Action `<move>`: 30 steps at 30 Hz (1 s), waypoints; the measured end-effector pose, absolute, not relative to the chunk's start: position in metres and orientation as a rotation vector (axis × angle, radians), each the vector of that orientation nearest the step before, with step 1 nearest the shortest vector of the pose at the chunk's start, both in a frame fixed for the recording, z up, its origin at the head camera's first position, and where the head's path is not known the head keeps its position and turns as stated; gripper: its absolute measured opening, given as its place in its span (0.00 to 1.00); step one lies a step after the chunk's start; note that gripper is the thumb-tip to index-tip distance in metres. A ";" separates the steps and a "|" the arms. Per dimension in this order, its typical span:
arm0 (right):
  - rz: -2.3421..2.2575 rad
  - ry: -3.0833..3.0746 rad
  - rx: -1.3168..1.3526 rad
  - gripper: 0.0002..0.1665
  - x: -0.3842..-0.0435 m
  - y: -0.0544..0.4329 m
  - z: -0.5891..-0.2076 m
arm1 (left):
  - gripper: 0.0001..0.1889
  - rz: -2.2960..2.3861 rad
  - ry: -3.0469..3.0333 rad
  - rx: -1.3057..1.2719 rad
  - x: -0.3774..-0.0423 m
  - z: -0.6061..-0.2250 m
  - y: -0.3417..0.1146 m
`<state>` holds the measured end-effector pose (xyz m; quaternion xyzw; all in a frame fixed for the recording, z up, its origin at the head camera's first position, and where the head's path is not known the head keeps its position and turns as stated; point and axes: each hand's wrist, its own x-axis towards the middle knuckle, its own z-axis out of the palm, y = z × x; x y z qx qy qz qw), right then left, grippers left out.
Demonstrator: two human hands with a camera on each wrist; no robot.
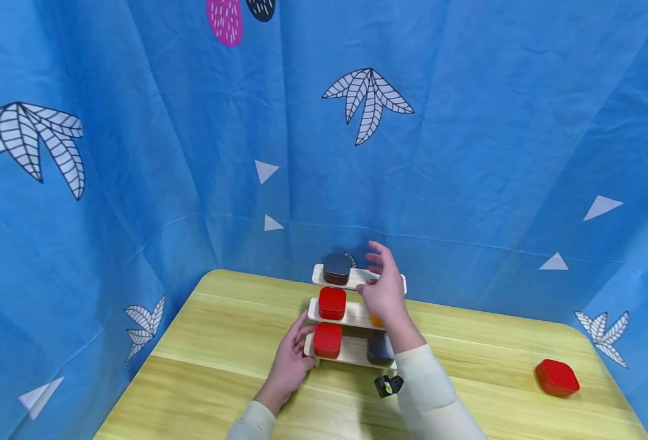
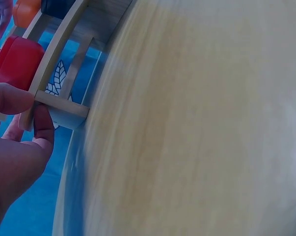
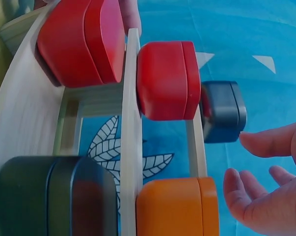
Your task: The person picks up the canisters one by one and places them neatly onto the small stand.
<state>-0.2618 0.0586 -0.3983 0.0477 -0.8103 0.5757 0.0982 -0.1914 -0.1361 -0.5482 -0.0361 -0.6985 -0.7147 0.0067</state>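
A three-tier wooden rack point(image 1: 354, 351) stands at the back of the table, holding small rounded-square tins. My left hand point(image 1: 291, 360) pinches the left end of its lowest tier between thumb and fingers, as the left wrist view shows close up. On the left side sit a dark tin point(image 1: 337, 269) on top, a red tin point(image 1: 332, 304) in the middle and another red tin point(image 1: 327, 340) below. An orange tin point(image 3: 174, 209) and a dark tin point(image 1: 379, 348) occupy the right side. My right hand point(image 1: 384, 287) is over the top tier's right part, fingers spread and holding nothing.
A separate red tin point(image 1: 557, 378) lies on the wooden table point(image 1: 219, 348), far to the right. Behind the table hangs a blue patterned cloth point(image 1: 467, 153). A small black device point(image 1: 388, 385) shows beside my right wrist.
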 end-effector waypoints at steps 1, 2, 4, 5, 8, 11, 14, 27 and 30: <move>1.705 -2.393 0.142 0.56 -0.261 0.060 -0.398 | 0.54 -2.233 -2.185 -0.113 -0.191 -0.548 -0.136; 1.704 -2.388 0.143 0.56 -0.260 0.062 -0.399 | 0.53 -2.226 -2.188 -0.113 -0.192 -0.548 -0.136; 1.711 -2.377 0.148 0.55 -0.260 0.064 -0.400 | 0.53 -2.216 -2.192 -0.107 -0.192 -0.548 -0.137; 1.721 -2.369 0.146 0.55 -0.259 0.066 -0.400 | 0.53 -2.205 -2.201 -0.103 -0.191 -0.547 -0.137; 1.741 -2.355 0.134 0.55 -0.257 0.070 -0.401 | 0.52 -2.199 -2.203 -0.105 -0.191 -0.547 -0.137; 1.746 -2.346 0.115 0.55 -0.254 0.075 -0.401 | 0.52 -2.217 -2.188 -0.121 -0.191 -0.546 -0.136; 1.724 -2.348 0.100 0.54 -0.251 0.079 -0.401 | 0.53 -2.234 -2.169 -0.135 -0.190 -0.546 -0.136; 1.698 -2.339 0.066 0.52 -0.246 0.096 -0.406 | 0.53 -2.225 -2.181 -0.116 -0.190 -0.546 -0.136; 1.690 -2.336 0.061 0.52 -0.245 0.099 -0.407 | 0.53 -2.244 -2.168 -0.123 -0.189 -0.545 -0.136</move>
